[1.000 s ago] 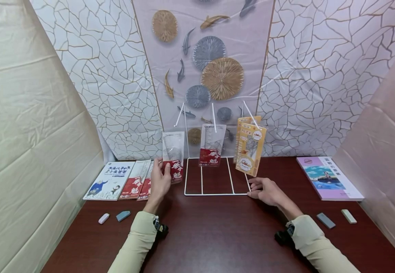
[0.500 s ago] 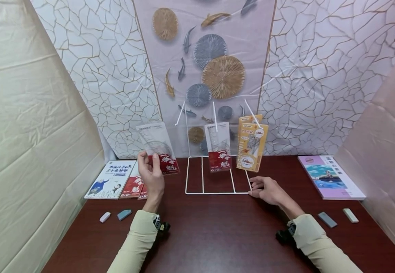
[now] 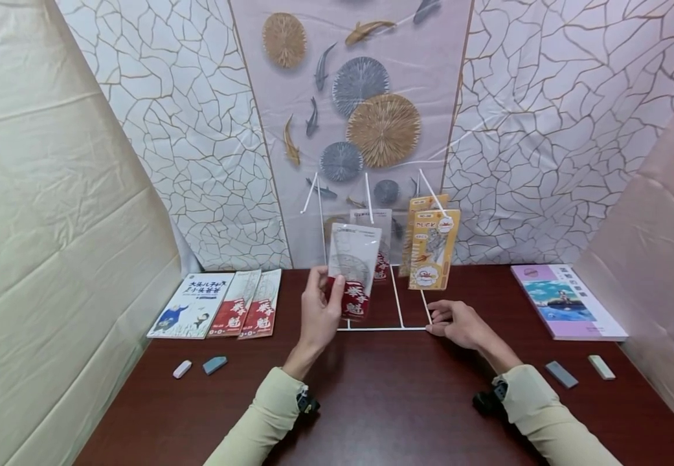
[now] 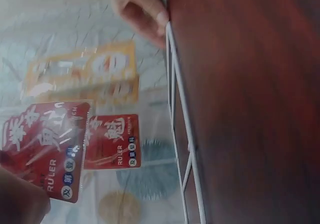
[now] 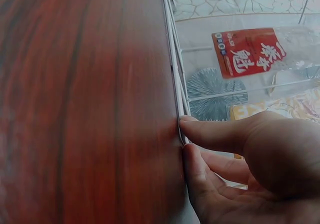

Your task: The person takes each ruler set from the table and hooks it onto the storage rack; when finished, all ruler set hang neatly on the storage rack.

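Note:
My left hand (image 3: 320, 317) pinches a ruler set pack (image 3: 353, 272), clear on top and red below, upright in front of the white wire rack (image 3: 397, 298). Behind it, a matching pack (image 4: 112, 141) hangs from the middle hook (image 3: 370, 200), partly covered in the head view. Two yellow packs (image 3: 434, 249) hang one behind the other on the right hook. The left hook (image 3: 309, 194) carries nothing. My right hand (image 3: 459, 325) pinches the front right corner of the rack's base between thumb and fingers, as the right wrist view shows closely.
On the left lie a white picture book (image 3: 190, 304) and two red-and-white packs (image 3: 259, 304), with a white eraser (image 3: 182, 369) and a blue-grey one (image 3: 215, 365) before them. A purple-edged book (image 3: 566, 301), a grey block (image 3: 561, 374) and a pale one (image 3: 601, 367) lie right.
My left hand has carried its pack away from the left hook, first leftward, then right to before the middle hook. The middle pack swung slightly. My right hand stays at the rack's corner.

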